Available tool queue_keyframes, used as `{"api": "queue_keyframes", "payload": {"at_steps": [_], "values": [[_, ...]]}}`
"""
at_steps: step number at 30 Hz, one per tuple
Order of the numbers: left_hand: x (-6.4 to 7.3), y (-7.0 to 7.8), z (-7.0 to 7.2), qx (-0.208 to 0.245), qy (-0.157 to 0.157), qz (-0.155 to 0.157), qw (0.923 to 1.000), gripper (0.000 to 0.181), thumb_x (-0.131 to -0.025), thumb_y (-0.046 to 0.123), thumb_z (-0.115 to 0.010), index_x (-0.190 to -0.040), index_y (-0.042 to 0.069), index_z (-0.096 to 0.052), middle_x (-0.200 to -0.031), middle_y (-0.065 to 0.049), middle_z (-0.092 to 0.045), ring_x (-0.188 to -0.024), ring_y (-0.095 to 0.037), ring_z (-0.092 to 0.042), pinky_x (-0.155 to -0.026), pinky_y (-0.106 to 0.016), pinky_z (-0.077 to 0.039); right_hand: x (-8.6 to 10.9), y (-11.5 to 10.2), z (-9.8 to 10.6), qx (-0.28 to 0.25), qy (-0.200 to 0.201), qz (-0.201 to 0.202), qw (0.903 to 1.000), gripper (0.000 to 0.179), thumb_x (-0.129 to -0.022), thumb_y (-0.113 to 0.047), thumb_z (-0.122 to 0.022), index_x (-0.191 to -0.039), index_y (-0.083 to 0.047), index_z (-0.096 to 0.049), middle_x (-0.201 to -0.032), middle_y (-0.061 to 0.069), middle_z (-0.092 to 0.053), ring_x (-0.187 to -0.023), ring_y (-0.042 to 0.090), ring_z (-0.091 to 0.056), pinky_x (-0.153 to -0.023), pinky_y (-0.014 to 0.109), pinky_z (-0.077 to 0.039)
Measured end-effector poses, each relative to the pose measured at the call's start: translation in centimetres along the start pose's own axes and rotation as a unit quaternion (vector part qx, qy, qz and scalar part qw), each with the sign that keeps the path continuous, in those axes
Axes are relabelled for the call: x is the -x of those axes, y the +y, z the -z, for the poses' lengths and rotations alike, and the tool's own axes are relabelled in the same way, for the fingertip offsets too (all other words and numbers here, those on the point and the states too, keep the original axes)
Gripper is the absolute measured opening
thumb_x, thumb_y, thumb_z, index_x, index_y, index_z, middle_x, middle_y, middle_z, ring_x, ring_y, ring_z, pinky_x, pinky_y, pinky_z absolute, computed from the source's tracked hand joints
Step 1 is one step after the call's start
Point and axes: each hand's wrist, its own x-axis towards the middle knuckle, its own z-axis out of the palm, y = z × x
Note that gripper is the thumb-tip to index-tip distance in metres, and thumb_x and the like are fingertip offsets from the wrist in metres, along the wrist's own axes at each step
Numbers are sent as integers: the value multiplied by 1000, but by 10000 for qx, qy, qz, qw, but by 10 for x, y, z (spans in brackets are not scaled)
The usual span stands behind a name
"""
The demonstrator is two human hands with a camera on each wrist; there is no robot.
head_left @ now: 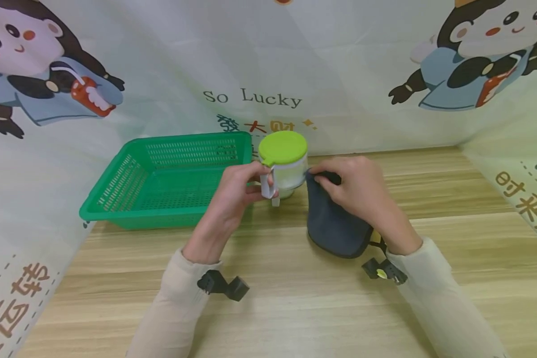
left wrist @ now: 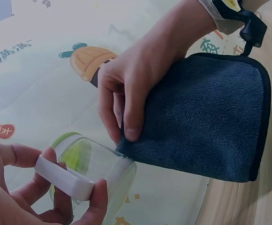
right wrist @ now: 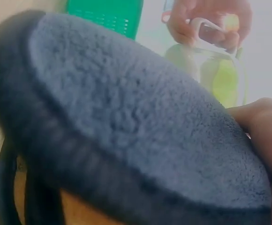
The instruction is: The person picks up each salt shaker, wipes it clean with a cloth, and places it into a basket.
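My left hand (head_left: 232, 194) grips the white handle (head_left: 268, 185) of a clear jar (head_left: 291, 172) with a bright green lid (head_left: 282, 147). In the left wrist view, its thumb and fingers curl round the handle (left wrist: 64, 177). From the right, my right hand (head_left: 358, 186) pinches a dark blue-grey cloth (head_left: 337, 221) near one corner. That corner reaches the side of the jar (left wrist: 109, 173), and the rest of the cloth (left wrist: 206, 117) hangs down. Across most of the right wrist view spreads the fuzzy, dark-edged cloth (right wrist: 126, 108), hiding part of the right hand.
A green plastic basket (head_left: 161, 219) with slotted walls stands left of the jar, close by the left hand. Behind it all rises a printed white sheet (head_left: 340, 59), meeting the wooden tabletop (head_left: 277, 308) at the back. Both wrists carry small black cameras.
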Motion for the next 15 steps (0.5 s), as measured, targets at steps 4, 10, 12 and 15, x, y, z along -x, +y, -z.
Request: {"api": "queue_keyframes", "payload": {"at_steps": [4, 10, 12, 15], "values": [[0, 0, 1, -45, -8, -23, 10000, 24, -89, 19, -56, -72, 3, -61, -75, -5, -58, -68, -26, -64, -75, -36, -59, 1, 0, -3, -39, -122, -82, 9999, 15, -84, -20, -73, -99, -21, -76, -96, 0, -75, -84, 22, -71, -63, 40, -54], [1, 0, 1, -135, 15, -37, 9999, 24, -89, 19, -57, -72, 2, -61, -75, -5, -59, -68, -26, -64, -74, -36, -59, 2, -3, -3, -98, 214, -346, 9991, 18, -87, -23, -71, -104, -18, -70, -94, 2, -75, -59, 17, -63, -48, 31, -41], [1, -1, 0, -164, -30, -59, 9998, 25, -89, 20, -57, -72, 2, -61, -75, -5, -59, -67, -26, -64, -74, -36, -58, 1, -4, -2, -76, 477, -453, 9978, 19, -87, -23, -71, -104, -15, -68, -93, 4, -75, -50, 15, -55, -44, 28, -33], [1, -1, -1, -188, -93, -84, 9997, 25, -90, 20, -57, -72, 2, -61, -75, -6, -59, -67, -28, -65, -75, -38, -58, 0, -5, -2, -50, 868, -468, 9951, 16, -86, -22, -72, -100, -14, -69, -90, 4, -75, -48, 15, -55, -43, 27, -29]]}}
